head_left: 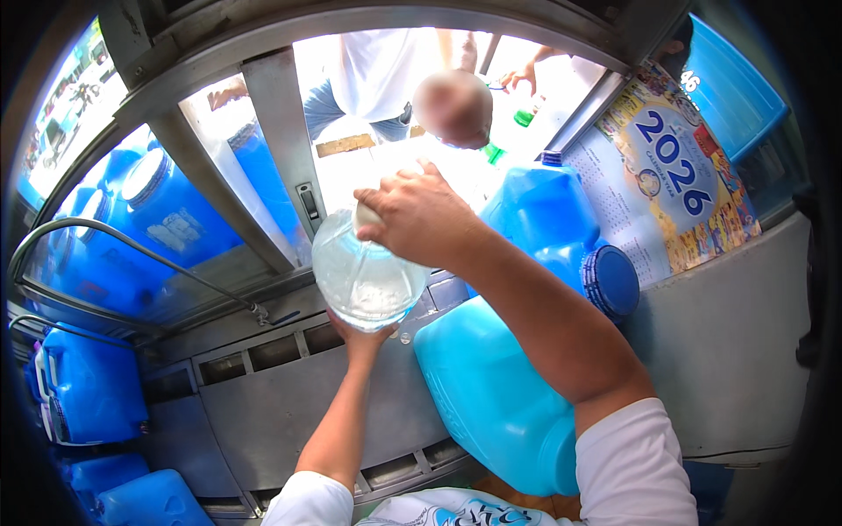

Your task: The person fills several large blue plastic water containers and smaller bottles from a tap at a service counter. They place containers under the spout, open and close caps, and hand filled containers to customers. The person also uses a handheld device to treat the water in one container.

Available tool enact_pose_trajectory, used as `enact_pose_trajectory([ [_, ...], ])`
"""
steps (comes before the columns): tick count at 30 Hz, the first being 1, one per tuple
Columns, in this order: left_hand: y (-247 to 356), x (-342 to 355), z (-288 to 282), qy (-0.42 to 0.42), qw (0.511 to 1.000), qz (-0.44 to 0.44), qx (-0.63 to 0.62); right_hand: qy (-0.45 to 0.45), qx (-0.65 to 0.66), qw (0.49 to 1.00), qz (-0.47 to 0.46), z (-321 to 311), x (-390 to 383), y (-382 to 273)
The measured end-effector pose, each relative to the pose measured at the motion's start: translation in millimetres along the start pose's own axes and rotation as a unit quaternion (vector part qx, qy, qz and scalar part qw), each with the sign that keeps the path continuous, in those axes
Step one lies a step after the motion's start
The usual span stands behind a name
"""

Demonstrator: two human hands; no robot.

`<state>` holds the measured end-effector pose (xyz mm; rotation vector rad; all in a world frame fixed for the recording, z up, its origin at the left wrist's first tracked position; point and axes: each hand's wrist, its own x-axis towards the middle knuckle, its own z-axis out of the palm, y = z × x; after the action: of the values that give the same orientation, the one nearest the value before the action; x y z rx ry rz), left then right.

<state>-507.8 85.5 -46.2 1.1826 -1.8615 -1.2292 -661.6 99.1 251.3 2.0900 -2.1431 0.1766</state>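
Gripping the clear bottle [364, 285] at its pale cap, my right hand [421, 215] has its fingers curled around the top. Underneath, my left hand [360, 330] touches the base; from my remote view the bottle hides how far those fingers close, so I can't tell. I have the bottle slightly tilted, at the window opening by the metal frame [272, 158]. Beside my right forearm I see a blue jug [535, 215], with a turquoise jug [500, 377] nearer my body. Further right lies a calendar [667, 167]. Beyond the opening, a person [381, 74] leans near.
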Motion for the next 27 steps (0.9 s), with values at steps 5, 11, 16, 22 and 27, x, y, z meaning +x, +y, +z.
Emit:
enact_pose_trajectory([
  [5, -9.6, 29.3, 23.0, -0.011, 0.998, -0.048, -0.042, 0.023, 0.005, 0.997, 0.078, 9.0, 4.8, 15.1],
  [11, -4.6, 55.7, 55.7, 0.011, 0.993, -0.114, -0.018, 0.050, 0.023, 0.993, 0.106, 21.9, 7.7, 26.9],
  [16, 15.6, 66.3, 80.1, 0.040, 0.984, -0.165, -0.052, -0.012, 0.000, 0.993, 0.117, 25.6, 21.7, 27.7],
  [22, 13.4, 86.0, 92.1, 0.023, 0.989, -0.145, -0.026, -0.015, -0.008, 0.990, 0.140, 19.6, 24.8, 40.4],
  [27, -13.3, 152.2, 113.7, -0.009, 0.974, 0.043, 0.222, 0.019, -0.064, 0.991, 0.116, 37.2, 35.7, 60.7],
])
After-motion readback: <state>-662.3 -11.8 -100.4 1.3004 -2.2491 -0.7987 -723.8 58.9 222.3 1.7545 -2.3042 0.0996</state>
